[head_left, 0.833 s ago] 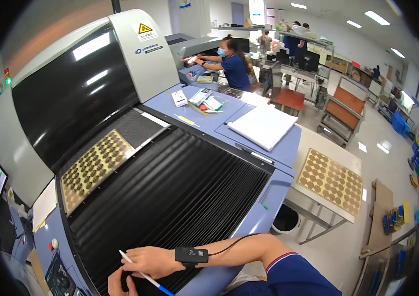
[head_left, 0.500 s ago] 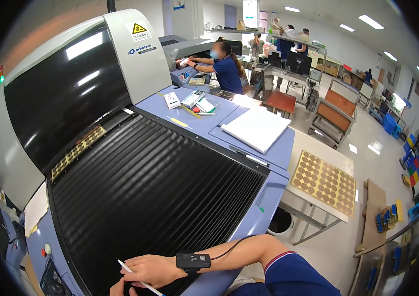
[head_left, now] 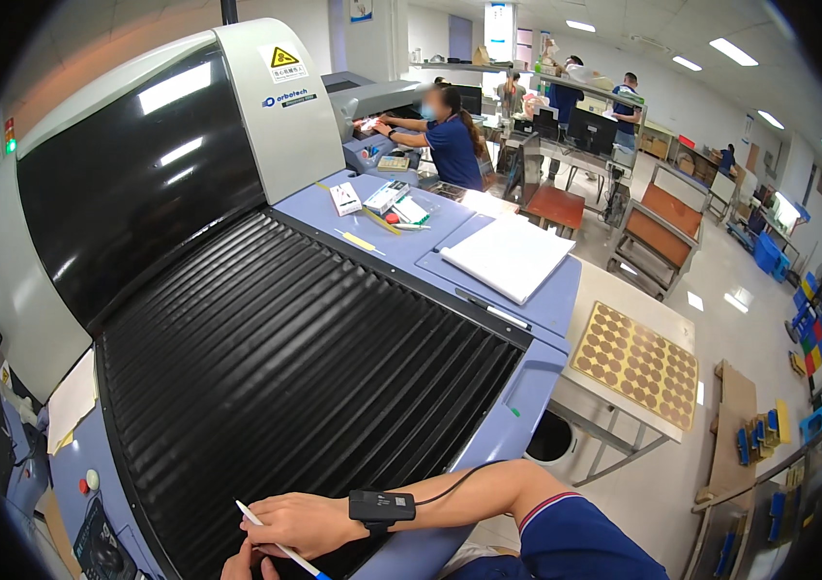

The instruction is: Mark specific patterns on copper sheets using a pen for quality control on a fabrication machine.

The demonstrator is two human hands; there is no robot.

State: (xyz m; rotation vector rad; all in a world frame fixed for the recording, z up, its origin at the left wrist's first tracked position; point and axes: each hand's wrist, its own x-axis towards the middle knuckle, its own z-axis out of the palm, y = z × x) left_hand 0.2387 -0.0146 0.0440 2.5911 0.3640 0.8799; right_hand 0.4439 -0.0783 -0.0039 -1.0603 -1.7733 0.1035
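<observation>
My right hand [head_left: 300, 523] is closed around a slim white pen [head_left: 285, 551] with a blue end, its tip pointing up and left. That hand is over the near edge of the black ribbed bellows cover [head_left: 305, 358] of a large machine. Partly cut off by the lower edge, my left hand [head_left: 245, 563] touches or nearly touches the right one. Its visible fingers are apart and nothing shows in them. A small black device [head_left: 382, 506] with a cable is strapped to my right wrist.
The machine's dark hood [head_left: 140, 184] rises behind the bellows. On its blue side surface lie a paper pad [head_left: 508, 253] and small boxes [head_left: 387, 196]. A yellow panel of brown discs [head_left: 635, 365] rests on a table at right. A masked co-worker [head_left: 453, 145] works beyond.
The strip of yellow disc panel by the hood's lower edge has gone from sight, and bellows show there now. The view has shifted slightly. My right hand keeps the pen.
</observation>
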